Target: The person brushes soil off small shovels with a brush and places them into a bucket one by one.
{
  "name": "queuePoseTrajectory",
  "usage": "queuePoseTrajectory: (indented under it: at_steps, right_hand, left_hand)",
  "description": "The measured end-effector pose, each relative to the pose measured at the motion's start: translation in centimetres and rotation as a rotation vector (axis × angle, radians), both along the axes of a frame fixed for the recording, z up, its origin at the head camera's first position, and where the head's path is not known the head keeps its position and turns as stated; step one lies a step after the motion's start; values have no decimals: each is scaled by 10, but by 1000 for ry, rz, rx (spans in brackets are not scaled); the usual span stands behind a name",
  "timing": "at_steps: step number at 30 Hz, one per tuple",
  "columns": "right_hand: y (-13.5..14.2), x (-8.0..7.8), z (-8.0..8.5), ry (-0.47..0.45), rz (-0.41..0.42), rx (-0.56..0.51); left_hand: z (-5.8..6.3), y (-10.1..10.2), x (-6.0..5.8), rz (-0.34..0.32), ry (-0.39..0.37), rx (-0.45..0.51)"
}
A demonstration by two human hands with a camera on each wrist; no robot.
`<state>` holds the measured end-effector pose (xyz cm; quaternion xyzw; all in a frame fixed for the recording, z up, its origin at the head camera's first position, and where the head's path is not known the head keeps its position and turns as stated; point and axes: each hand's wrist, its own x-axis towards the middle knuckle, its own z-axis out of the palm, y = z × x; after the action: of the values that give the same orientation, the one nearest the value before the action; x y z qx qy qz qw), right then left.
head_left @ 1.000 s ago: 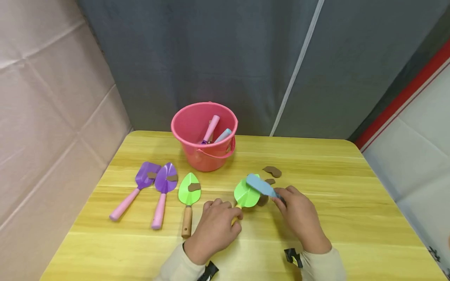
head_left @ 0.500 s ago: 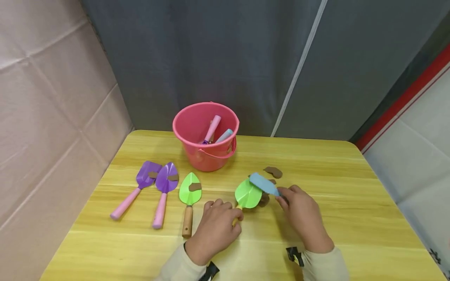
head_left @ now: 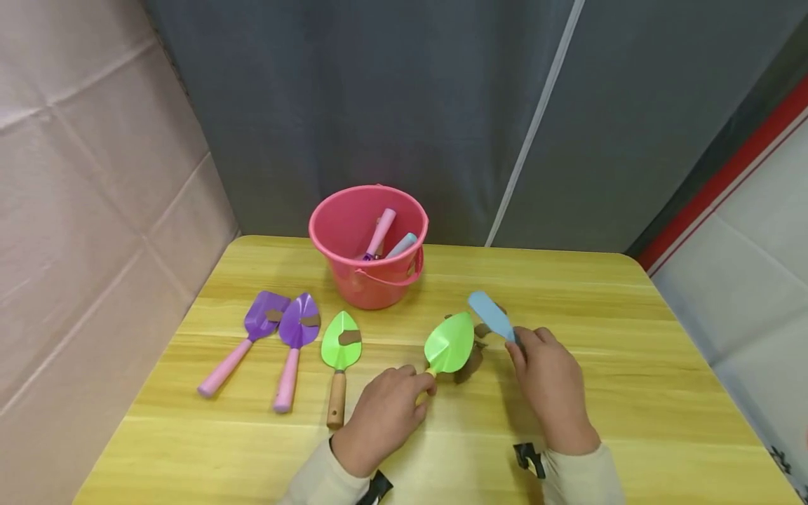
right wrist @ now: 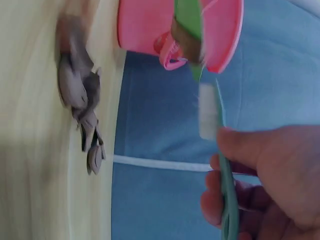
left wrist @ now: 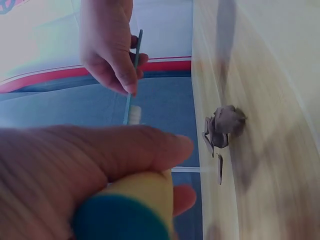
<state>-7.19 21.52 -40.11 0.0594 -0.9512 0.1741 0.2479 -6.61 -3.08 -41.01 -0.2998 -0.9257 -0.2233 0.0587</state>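
Observation:
My left hand (head_left: 388,414) grips the yellow handle of a trowel with a leaf-shaped green blade (head_left: 449,344). In the left wrist view the handle (left wrist: 142,192) has a teal end. The blade is held over the table, with a brown patch (right wrist: 186,42) showing on it in the right wrist view. My right hand (head_left: 550,382) pinches a blue brush (head_left: 491,315) just right of the blade; its short white bristles (right wrist: 207,111) face the trowel. Thin brown pieces (head_left: 470,365) lie heaped beneath and beside the blade.
A pink bucket (head_left: 372,284) stands at the back with several handled tools inside. To the left lie two purple shovels (head_left: 259,319) (head_left: 298,324) with pink handles and a green trowel (head_left: 341,351) with a wooden handle, each with a brown piece on its blade.
The brush has moved off the green blade to the right, and its head now points farther up and away. The blade has tilted slightly while my left hand has stayed nearly in place.

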Motion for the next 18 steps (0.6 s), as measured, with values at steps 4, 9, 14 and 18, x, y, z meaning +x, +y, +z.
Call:
queuePoseTrajectory:
  at_steps: [4, 9, 14, 18]
  right_hand:
    - [8, 0, 1, 41, -46, -36]
    - [11, 0, -3, 15, -36, -64]
    - [11, 0, -2, 16, -28, -70]
    - [8, 0, 0, 10, 8, -64]
  left_hand:
    - [0, 0, -2, -15, -20, 35]
    - [0, 3, -4, -47, -66, 154]
    - [-1, 7, -3, -63, -79, 182]
    - [-1, 8, -2, -65, -10, 125]
